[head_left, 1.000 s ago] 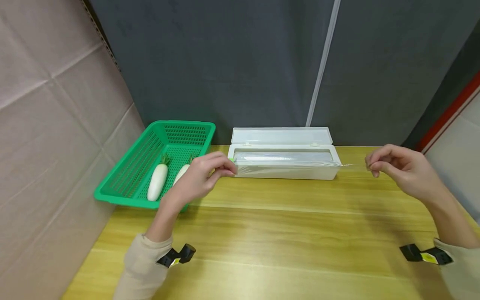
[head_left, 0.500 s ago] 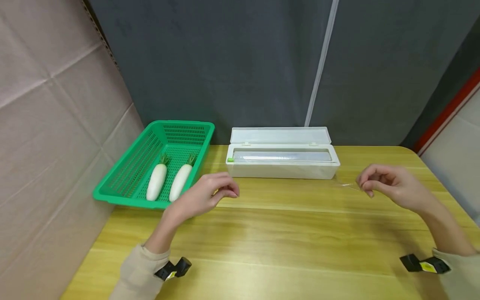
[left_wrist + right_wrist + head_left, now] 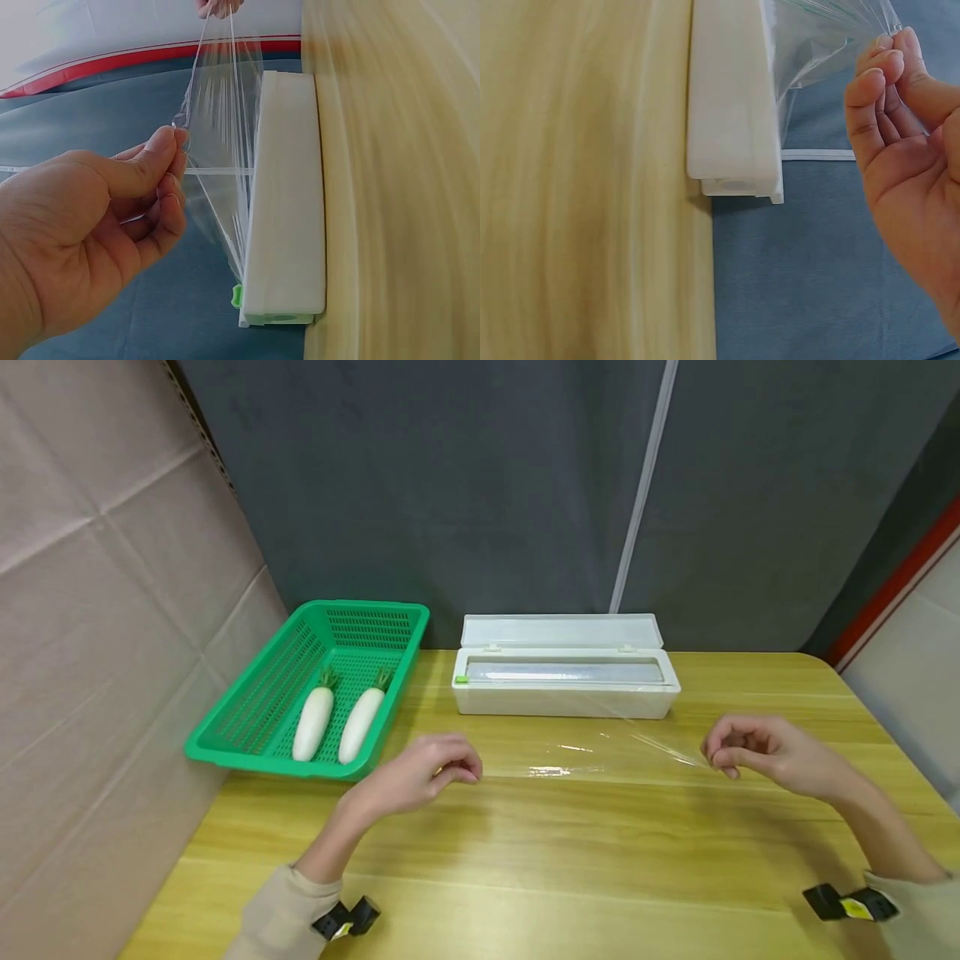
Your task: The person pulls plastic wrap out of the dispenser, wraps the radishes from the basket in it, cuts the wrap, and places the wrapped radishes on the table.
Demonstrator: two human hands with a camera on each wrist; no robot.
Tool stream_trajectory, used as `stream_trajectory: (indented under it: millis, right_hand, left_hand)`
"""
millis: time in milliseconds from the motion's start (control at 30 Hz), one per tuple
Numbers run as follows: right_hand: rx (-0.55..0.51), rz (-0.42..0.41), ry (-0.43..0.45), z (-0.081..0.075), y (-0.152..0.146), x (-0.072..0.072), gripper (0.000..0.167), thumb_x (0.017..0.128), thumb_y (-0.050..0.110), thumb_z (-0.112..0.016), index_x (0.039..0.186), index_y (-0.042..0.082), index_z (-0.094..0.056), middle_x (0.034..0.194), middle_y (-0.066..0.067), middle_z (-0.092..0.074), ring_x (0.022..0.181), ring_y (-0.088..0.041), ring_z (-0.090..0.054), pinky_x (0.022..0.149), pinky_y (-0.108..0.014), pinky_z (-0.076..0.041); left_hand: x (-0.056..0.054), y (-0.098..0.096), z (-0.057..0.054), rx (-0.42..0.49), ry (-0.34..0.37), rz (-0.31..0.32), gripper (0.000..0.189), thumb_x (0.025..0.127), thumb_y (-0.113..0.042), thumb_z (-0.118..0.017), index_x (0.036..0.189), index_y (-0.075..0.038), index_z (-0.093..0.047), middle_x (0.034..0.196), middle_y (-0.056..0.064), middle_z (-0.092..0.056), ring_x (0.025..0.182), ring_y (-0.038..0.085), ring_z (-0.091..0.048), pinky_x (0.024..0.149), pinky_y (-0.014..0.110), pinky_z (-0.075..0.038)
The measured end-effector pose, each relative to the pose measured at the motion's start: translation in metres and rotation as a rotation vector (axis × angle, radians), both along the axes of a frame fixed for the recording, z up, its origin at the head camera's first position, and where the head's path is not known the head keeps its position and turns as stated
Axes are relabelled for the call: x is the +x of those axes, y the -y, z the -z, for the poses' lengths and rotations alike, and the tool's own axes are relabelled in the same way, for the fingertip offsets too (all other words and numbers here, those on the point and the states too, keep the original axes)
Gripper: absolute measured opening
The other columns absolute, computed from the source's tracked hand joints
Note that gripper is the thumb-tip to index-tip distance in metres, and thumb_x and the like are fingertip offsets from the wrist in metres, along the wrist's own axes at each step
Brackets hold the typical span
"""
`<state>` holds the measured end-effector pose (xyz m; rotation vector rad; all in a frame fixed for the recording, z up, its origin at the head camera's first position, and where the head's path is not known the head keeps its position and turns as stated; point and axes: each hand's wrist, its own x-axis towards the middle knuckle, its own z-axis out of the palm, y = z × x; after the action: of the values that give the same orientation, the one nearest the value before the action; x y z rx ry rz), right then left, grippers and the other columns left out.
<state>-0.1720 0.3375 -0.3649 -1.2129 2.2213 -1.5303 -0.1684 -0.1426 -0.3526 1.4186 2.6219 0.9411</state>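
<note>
clear film [image 3: 551, 771] is out in front of the white box [image 3: 566, 702], corners pinched in my left hand [image 3: 423, 774] and right hand [image 3: 776, 756]. cut not made, i'd judge: film runs back to the box. radishes [image 3: 313, 724] left of the box, bare.

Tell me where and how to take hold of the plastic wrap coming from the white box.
Pinch the plastic wrap at both ends of its free edge, coming from the side away from the white box. It is thin and creased, with that edge pulled clear of the box, so a pinch should suit. The left hand and right hand pinch it there.
</note>
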Motion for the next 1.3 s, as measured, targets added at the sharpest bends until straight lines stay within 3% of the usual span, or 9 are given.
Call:
stream_trajectory:
  millis: [233, 567, 700, 867, 1300]
  right_hand:
    - [-0.02, -0.083, 0.046, 0.016, 0.004, 0.0, 0.029, 0.094, -0.024, -0.046, 0.107, -0.001, -0.06, 0.085, -0.013, -0.058, 0.068, -0.025, -0.054, 0.052, -0.038, -0.045]
    - [0.048, -0.078, 0.077, 0.033, 0.011, 0.002, 0.022, 0.096, -0.017, -0.052, 0.107, -0.001, -0.061, 0.088, -0.014, -0.06, 0.069, -0.024, -0.056, 0.054, -0.038, -0.048]
    - [0.069, -0.093, 0.068, 0.039, 0.014, 0.002, 0.018, 0.096, -0.015, -0.053, 0.106, -0.003, -0.061, 0.089, -0.016, -0.062, 0.069, -0.024, -0.056, 0.055, -0.037, -0.049]
    - [0.122, -0.074, 0.027, 0.045, 0.018, 0.003, 0.016, 0.096, -0.011, -0.058, 0.1, 0.003, -0.065, 0.084, -0.013, -0.063, 0.069, -0.02, -0.058, 0.058, -0.032, -0.051]
    - [0.292, -0.002, -0.066, 0.052, 0.028, 0.0, 0.013, 0.095, 0.001, -0.066, 0.096, 0.014, -0.069, 0.082, 0.0, -0.065, 0.068, -0.013, -0.059, 0.058, -0.024, -0.051]
  left_hand:
    - [0.0, 0.001, 0.01, -0.056, 0.052, -0.009, 0.007, 0.095, -0.001, -0.068, 0.094, -0.007, -0.072, 0.093, -0.004, -0.066, 0.085, 0.007, -0.061, 0.077, 0.022, -0.054]
    - [-0.002, 0.001, 0.018, -0.097, 0.13, -0.015, 0.007, 0.094, 0.0, -0.068, 0.093, -0.006, -0.073, 0.092, -0.002, -0.067, 0.082, 0.006, -0.06, 0.073, 0.021, -0.054]
    - [-0.004, 0.0, 0.022, -0.131, 0.178, -0.024, 0.005, 0.095, -0.005, -0.069, 0.095, -0.006, -0.073, 0.094, 0.0, -0.069, 0.083, 0.005, -0.06, 0.074, 0.02, -0.054]
    - [-0.005, -0.002, 0.026, -0.163, 0.223, -0.024, 0.004, 0.094, -0.005, -0.071, 0.096, -0.005, -0.073, 0.095, -0.001, -0.068, 0.083, 0.005, -0.06, 0.074, 0.02, -0.054]
    - [-0.01, -0.013, 0.043, -0.301, 0.18, -0.03, 0.01, 0.09, -0.001, -0.074, 0.095, -0.01, -0.074, 0.089, -0.005, -0.063, 0.083, 0.005, -0.057, 0.075, 0.017, -0.052]
